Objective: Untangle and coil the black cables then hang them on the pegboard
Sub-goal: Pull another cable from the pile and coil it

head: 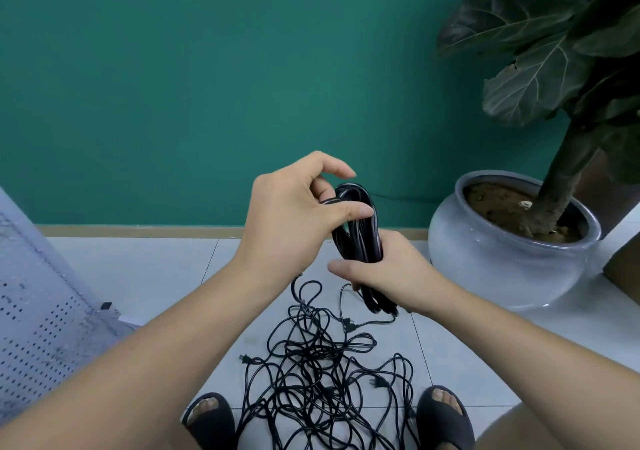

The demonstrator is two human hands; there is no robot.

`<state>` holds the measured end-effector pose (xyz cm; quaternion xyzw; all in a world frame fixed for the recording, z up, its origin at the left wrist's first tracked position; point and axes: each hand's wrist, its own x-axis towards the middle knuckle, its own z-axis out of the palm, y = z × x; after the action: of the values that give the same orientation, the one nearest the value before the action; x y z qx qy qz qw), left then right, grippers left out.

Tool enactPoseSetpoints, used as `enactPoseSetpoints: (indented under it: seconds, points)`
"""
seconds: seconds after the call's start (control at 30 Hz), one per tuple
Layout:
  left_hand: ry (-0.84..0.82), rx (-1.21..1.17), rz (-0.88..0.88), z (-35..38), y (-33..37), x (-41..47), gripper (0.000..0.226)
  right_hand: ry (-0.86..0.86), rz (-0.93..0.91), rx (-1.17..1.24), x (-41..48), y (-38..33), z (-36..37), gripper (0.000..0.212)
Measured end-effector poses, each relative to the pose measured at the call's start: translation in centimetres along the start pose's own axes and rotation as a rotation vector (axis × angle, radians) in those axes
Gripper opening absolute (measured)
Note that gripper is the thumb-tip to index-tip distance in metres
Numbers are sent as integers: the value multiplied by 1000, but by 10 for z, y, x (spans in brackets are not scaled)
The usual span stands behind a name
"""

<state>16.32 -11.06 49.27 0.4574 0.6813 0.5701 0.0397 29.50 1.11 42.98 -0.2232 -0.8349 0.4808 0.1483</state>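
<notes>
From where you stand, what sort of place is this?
Probably an indoor room, perhaps a home or office: a tiled floor, a green wall and a large potted plant against it.

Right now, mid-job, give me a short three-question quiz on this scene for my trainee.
1. True or false: the left hand and right hand both hold the coiled cable.
2. Where does the tangled pile lie? A) on a table B) on the floor between the feet C) on a shelf
3. Fill in: the pegboard stands to the person's ____ side.
Key: 1 true; 2 B; 3 left.
</notes>
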Motion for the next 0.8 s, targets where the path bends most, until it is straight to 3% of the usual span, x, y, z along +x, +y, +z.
enactPoseSetpoints:
  seconds: [0.13, 0.33, 0.67, 0.8]
  points:
    - [-6, 36, -8, 1, 1, -1, 37, 99, 72, -164, 3, -3, 4, 34]
    - [-67, 45, -65, 3, 0, 3, 32, -4, 122, -285, 2, -6, 2, 28]
    - [54, 5, -104, 11, -15, 11, 18, 97, -3, -160, -7, -14, 5, 32]
    - [-82, -67, -310, 22, -14, 5, 46, 149, -27, -163, -7, -13, 5, 35]
